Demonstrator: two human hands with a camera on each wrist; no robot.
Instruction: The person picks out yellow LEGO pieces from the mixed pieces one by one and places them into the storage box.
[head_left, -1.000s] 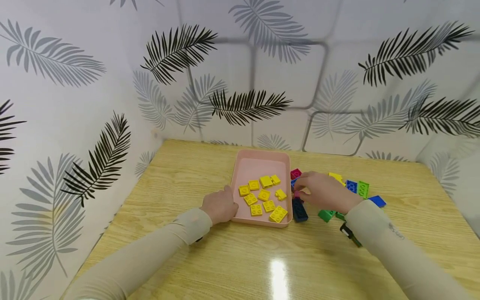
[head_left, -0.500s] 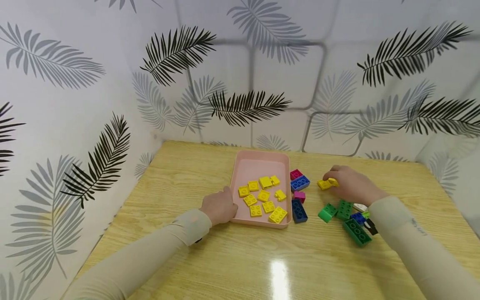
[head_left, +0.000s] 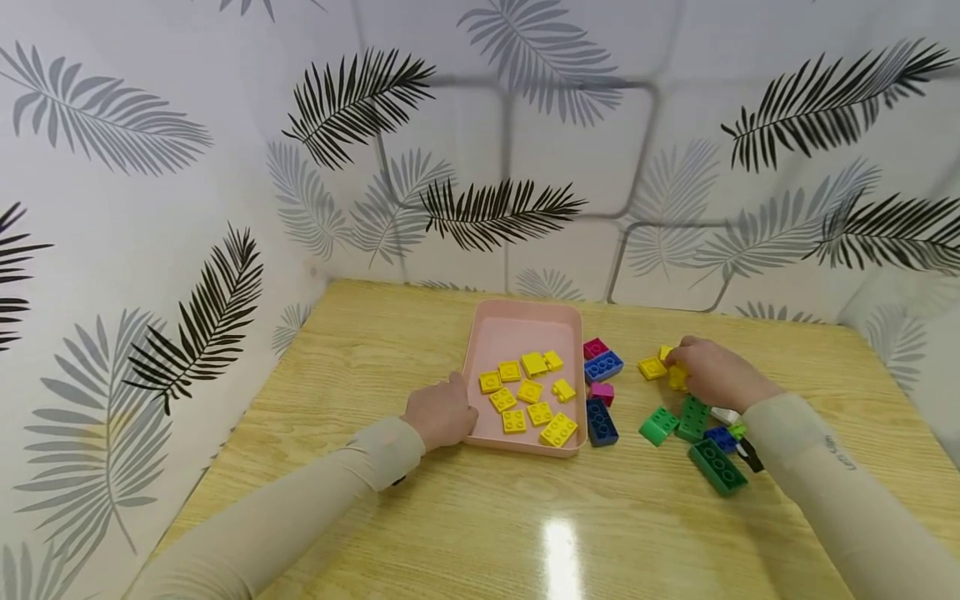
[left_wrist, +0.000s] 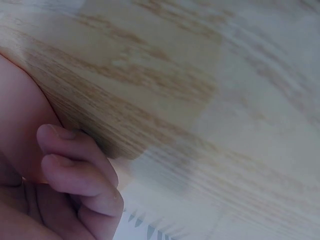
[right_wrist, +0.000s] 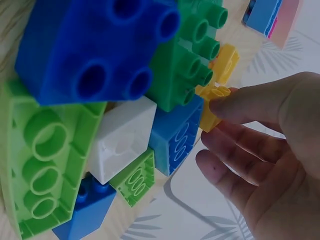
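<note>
Right hand (head_left: 712,375) pinches yellow brick (right_wrist: 214,106) — wrist low.

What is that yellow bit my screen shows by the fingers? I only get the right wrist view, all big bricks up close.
Observer: A yellow brick, pinched by the right hand. The head view shows a second yellow brick lying on the table just left of that hand.
Operator: Where are the other yellow ones?
Observer: In a pink tray left of the loose bricks; only yellow pieces lie in it.
Operator: And the other hand?
Observer: The left hand rests against the tray's near left corner, its fingers curled beside the wood.
</note>
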